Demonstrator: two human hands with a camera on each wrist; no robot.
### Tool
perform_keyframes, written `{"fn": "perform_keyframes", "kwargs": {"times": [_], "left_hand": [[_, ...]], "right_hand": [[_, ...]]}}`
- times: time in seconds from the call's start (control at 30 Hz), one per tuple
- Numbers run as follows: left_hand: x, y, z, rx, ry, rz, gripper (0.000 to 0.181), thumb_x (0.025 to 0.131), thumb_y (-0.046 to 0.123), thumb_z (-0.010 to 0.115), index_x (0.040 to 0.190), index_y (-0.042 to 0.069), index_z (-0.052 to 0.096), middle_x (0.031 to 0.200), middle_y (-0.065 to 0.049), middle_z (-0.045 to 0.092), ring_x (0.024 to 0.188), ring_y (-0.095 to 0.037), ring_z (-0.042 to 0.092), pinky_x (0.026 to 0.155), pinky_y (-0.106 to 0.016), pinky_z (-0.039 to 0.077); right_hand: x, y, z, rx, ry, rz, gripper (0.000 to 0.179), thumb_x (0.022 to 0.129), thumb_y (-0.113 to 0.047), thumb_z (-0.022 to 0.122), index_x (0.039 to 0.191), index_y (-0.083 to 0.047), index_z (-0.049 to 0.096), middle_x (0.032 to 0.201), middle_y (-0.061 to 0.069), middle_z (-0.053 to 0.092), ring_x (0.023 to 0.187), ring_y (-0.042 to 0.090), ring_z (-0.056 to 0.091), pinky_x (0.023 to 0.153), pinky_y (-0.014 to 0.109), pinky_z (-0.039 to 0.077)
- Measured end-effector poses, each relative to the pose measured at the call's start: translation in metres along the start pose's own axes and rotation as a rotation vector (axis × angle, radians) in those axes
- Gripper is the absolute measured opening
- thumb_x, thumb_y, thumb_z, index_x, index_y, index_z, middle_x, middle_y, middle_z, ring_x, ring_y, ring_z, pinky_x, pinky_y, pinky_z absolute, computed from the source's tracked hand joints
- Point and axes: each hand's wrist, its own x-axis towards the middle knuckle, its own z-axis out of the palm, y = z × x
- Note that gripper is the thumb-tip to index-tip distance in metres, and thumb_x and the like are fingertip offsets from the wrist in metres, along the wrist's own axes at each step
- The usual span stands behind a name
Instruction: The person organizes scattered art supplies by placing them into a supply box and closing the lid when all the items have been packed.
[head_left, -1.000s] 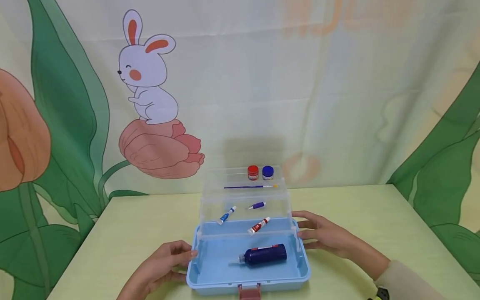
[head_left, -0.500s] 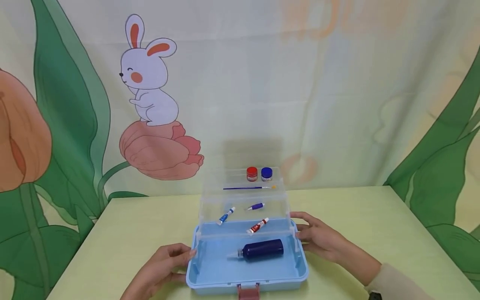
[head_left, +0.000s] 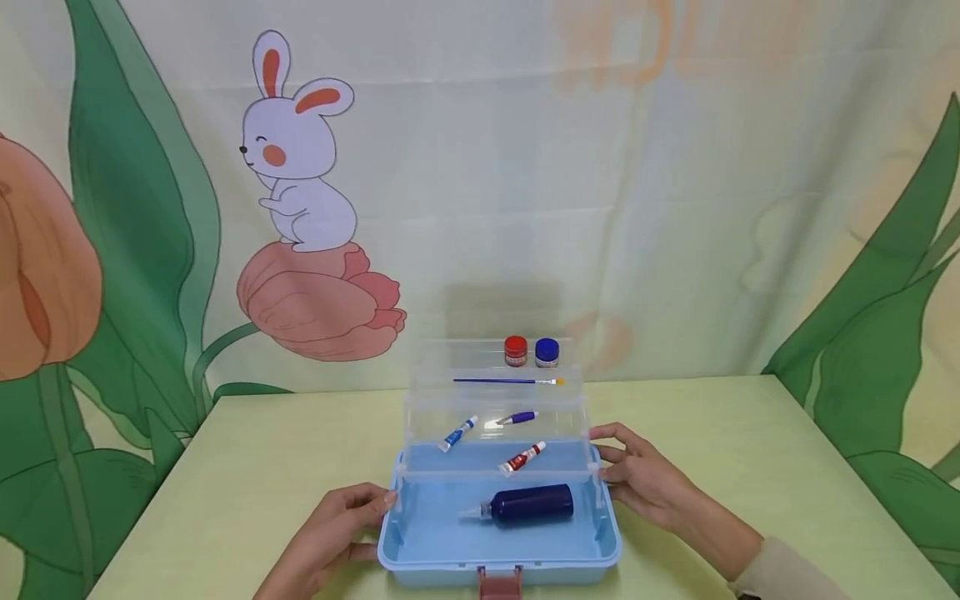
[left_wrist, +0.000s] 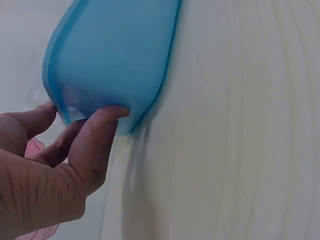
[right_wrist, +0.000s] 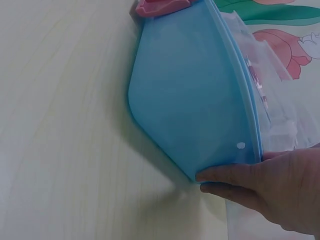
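A light blue plastic art box (head_left: 442, 542) stands with its clear tiers folded out at the back. Inside lies a dark blue bottle (head_left: 532, 505) with a clear nozzle, on its side. My left hand (head_left: 337, 529) holds the box's left end, thumb at the rim and fingers bent against the outer wall (left_wrist: 115, 60). At the right end my right hand (head_left: 648, 483) grips the box, its fingertips on the wall (right_wrist: 190, 95) near the bottom edge. The clear tiers (head_left: 420, 458) bear a blue paint tube (head_left: 458, 434), a red paint tube (head_left: 524, 457) and a small purple pen-like item (head_left: 519, 417).
Higher on the tiers are a paintbrush (head_left: 502, 382), a red-lidded jar (head_left: 515, 352) and a blue-lidded jar (head_left: 547, 352). A pink latch (head_left: 500, 582) hangs at the box front. The pale table (head_left: 262, 450) ends at a printed curtain (head_left: 480, 208).
The box has shifted slightly to the right, with the bottle and the things on the tiers. Both hands have kept their hold at its ends.
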Motion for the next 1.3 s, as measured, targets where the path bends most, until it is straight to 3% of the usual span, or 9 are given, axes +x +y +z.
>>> {"fn": "perform_keyframes", "kwargs": {"times": [0.13,0.27,0.47,0.7,1.0,1.3], "left_hand": [[0.002,0.000,0.003,0.002,0.005,0.002,0.038,0.101,0.024,0.065,0.119,-0.010,0.064,0.098,-0.010,0.063,0.088,-0.021,0.062,0.073,-0.044,0.063],[0.005,-0.001,0.008,0.009,0.013,-0.010,0.036,0.102,0.026,0.064,0.117,-0.007,0.066,0.096,-0.010,0.064,0.087,-0.021,0.062,0.072,-0.041,0.063],[0.016,0.004,0.022,0.028,0.092,-0.015,0.032,0.101,0.024,0.065,0.114,-0.006,0.068,0.093,-0.012,0.065,0.084,-0.022,0.063,0.066,-0.039,0.062],[0.027,0.011,0.028,0.010,0.149,-0.009,0.029,0.100,0.020,0.066,0.112,-0.007,0.069,0.093,-0.013,0.067,0.082,-0.023,0.064,0.063,-0.039,0.062],[0.028,0.014,0.030,0.011,0.156,-0.030,0.030,0.100,0.020,0.066,0.112,-0.007,0.069,0.095,-0.014,0.068,0.083,-0.024,0.065,0.064,-0.040,0.063],[0.031,0.011,0.030,0.009,0.134,-0.021,0.030,0.100,0.020,0.066,0.113,-0.007,0.069,0.096,-0.015,0.068,0.083,-0.025,0.066,0.064,-0.041,0.063]], "right_hand": [[0.000,0.001,-0.006,-0.015,-0.003,-0.024,0.046,0.086,0.021,0.045,0.123,-0.008,0.049,0.141,0.023,0.053,0.108,0.026,0.062,0.085,0.038,0.054],[0.000,0.001,-0.014,-0.029,-0.011,-0.047,0.040,0.085,0.022,0.045,0.108,-0.009,0.052,0.128,0.016,0.058,0.104,0.026,0.061,0.085,0.037,0.054],[0.003,0.001,-0.025,-0.030,-0.007,-0.100,0.028,0.088,0.021,0.047,0.094,-0.006,0.053,0.110,0.008,0.057,0.096,0.024,0.058,0.079,0.032,0.053],[0.010,0.001,-0.031,-0.038,0.004,-0.136,0.027,0.088,0.021,0.047,0.095,-0.005,0.053,0.109,0.008,0.058,0.096,0.023,0.058,0.078,0.031,0.054],[0.010,0.001,-0.035,-0.018,-0.015,-0.142,0.028,0.088,0.020,0.048,0.093,-0.007,0.053,0.105,0.006,0.058,0.092,0.022,0.058,0.077,0.030,0.054],[0.008,0.006,-0.039,-0.034,-0.014,-0.155,0.024,0.094,0.015,0.050,0.097,-0.008,0.055,0.113,0.008,0.056,0.103,0.024,0.057,0.085,0.032,0.054]]}}
